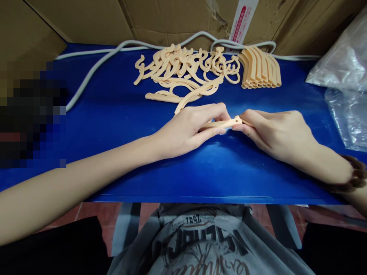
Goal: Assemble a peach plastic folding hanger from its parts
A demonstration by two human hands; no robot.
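Observation:
My left hand (192, 124) pinches a beige plastic hanger arm (226, 123) between thumb and fingers, over the middle of the blue table. At the arm's right end, by a small round hole, my right hand (276, 131) grips a thin beige hanger piece (247, 122) that meets it. Most of that second piece is hidden by my fingers. Behind my left hand lie loose curved hanger arms (197, 91). Beyond them spreads a pile of hanger hooks (174, 63). A neat stack of bent hanger arms (260, 68) sits at the back right.
A white cable (94, 72) snakes along the back of the blue table (149, 179). Cardboard boxes (172, 23) stand behind it. Clear plastic bags (344, 72) rest at the right edge. A blurred dark area (31, 122) covers the left side.

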